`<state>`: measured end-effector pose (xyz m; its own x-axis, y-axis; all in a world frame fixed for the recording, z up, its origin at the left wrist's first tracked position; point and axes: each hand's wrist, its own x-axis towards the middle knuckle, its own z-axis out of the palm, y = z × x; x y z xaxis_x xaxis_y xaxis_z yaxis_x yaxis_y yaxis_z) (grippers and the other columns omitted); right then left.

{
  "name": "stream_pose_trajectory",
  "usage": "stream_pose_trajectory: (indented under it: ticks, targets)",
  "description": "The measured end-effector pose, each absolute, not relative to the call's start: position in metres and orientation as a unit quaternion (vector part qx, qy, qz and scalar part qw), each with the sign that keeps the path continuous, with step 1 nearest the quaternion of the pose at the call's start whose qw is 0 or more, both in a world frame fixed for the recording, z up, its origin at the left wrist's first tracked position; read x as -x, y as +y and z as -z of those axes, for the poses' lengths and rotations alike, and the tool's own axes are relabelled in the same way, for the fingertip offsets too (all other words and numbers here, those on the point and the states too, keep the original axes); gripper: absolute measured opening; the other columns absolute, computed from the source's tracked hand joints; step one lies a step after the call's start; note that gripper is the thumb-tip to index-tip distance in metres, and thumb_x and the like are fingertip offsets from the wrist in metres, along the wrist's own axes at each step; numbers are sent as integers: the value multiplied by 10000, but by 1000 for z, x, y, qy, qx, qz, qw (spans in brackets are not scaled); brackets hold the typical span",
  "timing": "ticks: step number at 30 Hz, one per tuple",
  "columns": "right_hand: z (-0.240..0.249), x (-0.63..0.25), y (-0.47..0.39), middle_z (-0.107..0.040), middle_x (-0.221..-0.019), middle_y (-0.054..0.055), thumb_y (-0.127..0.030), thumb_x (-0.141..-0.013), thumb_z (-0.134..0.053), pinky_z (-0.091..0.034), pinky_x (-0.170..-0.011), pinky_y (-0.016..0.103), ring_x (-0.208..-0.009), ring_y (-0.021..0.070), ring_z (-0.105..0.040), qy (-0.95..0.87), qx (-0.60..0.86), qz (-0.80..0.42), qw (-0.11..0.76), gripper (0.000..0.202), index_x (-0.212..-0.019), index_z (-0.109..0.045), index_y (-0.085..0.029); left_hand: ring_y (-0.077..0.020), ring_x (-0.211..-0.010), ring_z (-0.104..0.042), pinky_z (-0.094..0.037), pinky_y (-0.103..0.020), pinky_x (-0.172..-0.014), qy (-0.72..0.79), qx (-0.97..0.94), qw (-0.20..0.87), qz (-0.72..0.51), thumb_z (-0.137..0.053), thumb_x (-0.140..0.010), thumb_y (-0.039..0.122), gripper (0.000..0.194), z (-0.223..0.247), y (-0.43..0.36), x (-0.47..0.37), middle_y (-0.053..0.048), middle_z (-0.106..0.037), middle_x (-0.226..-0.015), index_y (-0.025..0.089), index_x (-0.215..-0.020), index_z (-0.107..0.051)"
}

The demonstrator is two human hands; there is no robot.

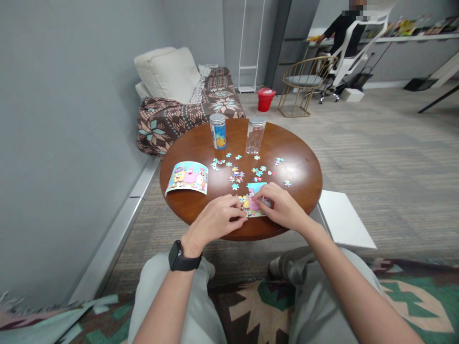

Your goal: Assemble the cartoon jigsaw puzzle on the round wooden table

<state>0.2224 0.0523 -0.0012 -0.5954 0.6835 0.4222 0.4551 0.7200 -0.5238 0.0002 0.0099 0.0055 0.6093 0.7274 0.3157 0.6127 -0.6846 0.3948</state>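
A partly joined jigsaw puzzle (254,204) with cartoon figures lies near the front edge of the round brown table (193,210). At its left edge my left hand (218,215) is curled, thumb and fingertips around that side. My right hand (279,203) pinches at the puzzle's right part, fingertips on a puzzle piece that they mostly cover. Several loose puzzle pieces (235,186) are scattered just beyond. To the left stands a curved picture sheet (188,177) with similar cartoon figures.
A labelled can (218,131) and a clear jar (255,136) with silver lids stand at the table's back. A white box-like surface (346,220) is right of the table. Behind are a sofa (168,114), a red bin (266,99), a gold chair (304,81) and a seated person (346,33).
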Motion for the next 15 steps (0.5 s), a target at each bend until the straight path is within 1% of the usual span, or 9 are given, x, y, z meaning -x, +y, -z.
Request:
stream_pose_trajectory:
  ticks: [5,10,15]
  targets:
    - [4,-224,54,-663,-809,26,-122,-888,-541,-424,-767,301,-805,174,-548,-876,319,-184,313,150,-788,-615,-206,-139,-750,-555,-461,-278,-710,357,-896,91,-247,-576,-918,216,165,-5,11,-1,-27,-640,-820,178,-861,-726]
    - [5,-224,54,-662,-817,26,-116,-888,-539,-421,-777,303,-824,177,-555,-876,323,-191,304,157,-787,-616,-207,-130,-719,-542,-458,-279,-697,352,-903,76,-235,-589,-908,195,191,-5,11,-3,-18,-631,-802,183,-764,-713]
    - [5,-223,54,-662,-841,34,-133,-890,-541,-427,-784,308,-842,179,-564,-875,326,-193,302,150,-794,-630,-206,-136,-745,-555,-467,-286,-724,357,-901,78,-233,-575,-913,191,160,-7,10,-3,-20,-634,-833,177,-810,-696]
